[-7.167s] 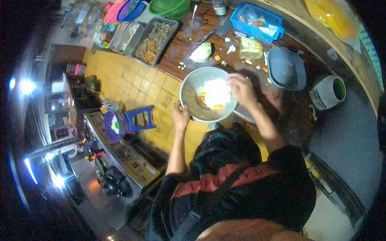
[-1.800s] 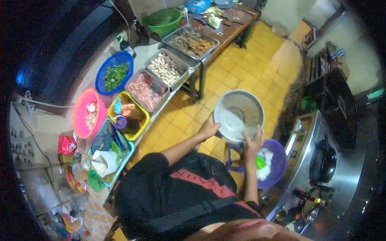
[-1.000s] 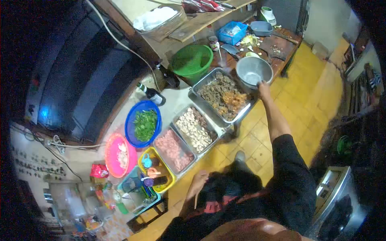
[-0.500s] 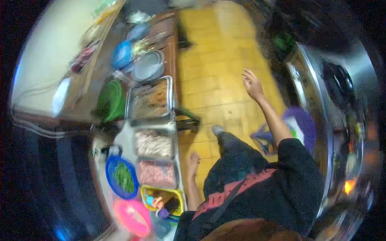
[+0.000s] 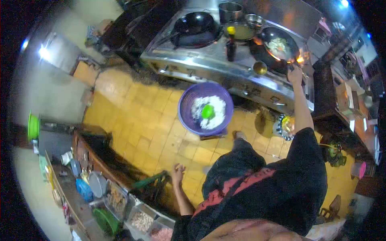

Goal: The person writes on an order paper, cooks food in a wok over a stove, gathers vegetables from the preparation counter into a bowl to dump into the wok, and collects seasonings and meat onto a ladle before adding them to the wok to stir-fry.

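Observation:
My right hand (image 5: 295, 74) is closed at the near side of a black wok (image 5: 257, 50), around what looks like its handle. Pale chopped food (image 5: 278, 45) lies in the wok, and a flame (image 5: 300, 59) shows at its right edge. Close by, a round golden ladle bowl (image 5: 260, 67) rests at the stove's front edge. My left hand (image 5: 177, 173) hangs low over the floor, holding nothing, its fingers loosely curled and apart. Beneath it is a green bar-like thing (image 5: 148, 180).
A purple basket (image 5: 185, 112) with white rice and a green scoop (image 5: 208, 111) stands in front of the stove (image 5: 201, 66). A second wok (image 5: 195, 30) and pots sit on the stove. Trays of food (image 5: 141, 220) line the table at lower left.
The view has swung from the food table towards the stove. My right hand, empty over the floor before, now grips the wok. My left hand still hangs empty.

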`<state>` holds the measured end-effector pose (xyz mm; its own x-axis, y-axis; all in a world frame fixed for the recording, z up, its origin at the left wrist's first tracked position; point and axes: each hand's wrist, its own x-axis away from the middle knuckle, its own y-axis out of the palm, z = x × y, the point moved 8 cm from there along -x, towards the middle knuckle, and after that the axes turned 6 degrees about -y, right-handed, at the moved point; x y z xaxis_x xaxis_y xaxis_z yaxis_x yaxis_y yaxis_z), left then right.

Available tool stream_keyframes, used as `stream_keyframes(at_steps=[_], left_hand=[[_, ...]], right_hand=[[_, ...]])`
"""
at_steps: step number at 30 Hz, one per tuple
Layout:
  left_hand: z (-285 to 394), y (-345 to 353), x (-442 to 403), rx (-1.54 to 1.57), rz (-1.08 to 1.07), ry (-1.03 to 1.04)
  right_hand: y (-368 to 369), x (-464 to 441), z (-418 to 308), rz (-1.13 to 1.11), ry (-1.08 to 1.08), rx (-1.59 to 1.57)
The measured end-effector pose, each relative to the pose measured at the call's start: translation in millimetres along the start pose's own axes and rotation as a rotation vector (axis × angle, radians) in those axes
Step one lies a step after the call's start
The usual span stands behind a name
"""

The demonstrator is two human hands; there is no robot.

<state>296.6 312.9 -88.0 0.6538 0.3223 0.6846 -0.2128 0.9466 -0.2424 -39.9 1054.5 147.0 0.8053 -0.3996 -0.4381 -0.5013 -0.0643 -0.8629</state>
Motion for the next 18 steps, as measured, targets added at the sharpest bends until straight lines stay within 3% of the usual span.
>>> stream_keyframes(at_steps=[1,2,4,5,6,7,9,11,13,14,15,16,17,18], left_hand=[[21,20,-6,-0.032,0.026,0.034],[32,41,-17,0.053,-0.008,0.082],[53,88,-33,-0.001,-0.039,0.060],[66,123,-44,-0.034,-0.074,0.027],[76,151,-40,0.045,-0.055,0.020],[92,179,-37,0.022,-0.056,0.018],[136,266,-31,0.070,-0.274,0.042],[167,332,-43,-0.048,-0.378,0.123],[204,402,-27,-0.147,-0.559,0.125],[226,430,-26,-0.400,-0.583,0.395],[250,458,-20,-0.546,-0.597,0.513],[273,486,-14,-0.682,-0.598,0.638],[296,508,4,-0.705,-0.601,0.599],[315,529,19,-0.715,-0.604,0.603]], right_hand=[[5,-10,30,-0.144,0.105,0.157],[9,-26,57,-0.132,0.116,0.157],[66,-44,133,-0.493,0.204,0.177],[95,-63,170,-0.473,0.208,0.174],[114,-67,183,-0.565,0.234,-0.001],[128,-57,182,-0.687,0.320,-0.389],[117,-28,148,-0.838,0.650,-1.189],[139,-40,158,-0.705,0.770,-1.291],[134,-60,157,-0.735,0.187,-0.882],[104,-66,159,-0.572,0.068,-0.478],[93,-64,165,-0.563,0.072,-0.491],[67,-68,166,-0.332,-0.097,-0.268],[37,-67,160,-0.104,-0.258,-0.039],[5,-71,151,-0.100,-0.247,-0.041]])
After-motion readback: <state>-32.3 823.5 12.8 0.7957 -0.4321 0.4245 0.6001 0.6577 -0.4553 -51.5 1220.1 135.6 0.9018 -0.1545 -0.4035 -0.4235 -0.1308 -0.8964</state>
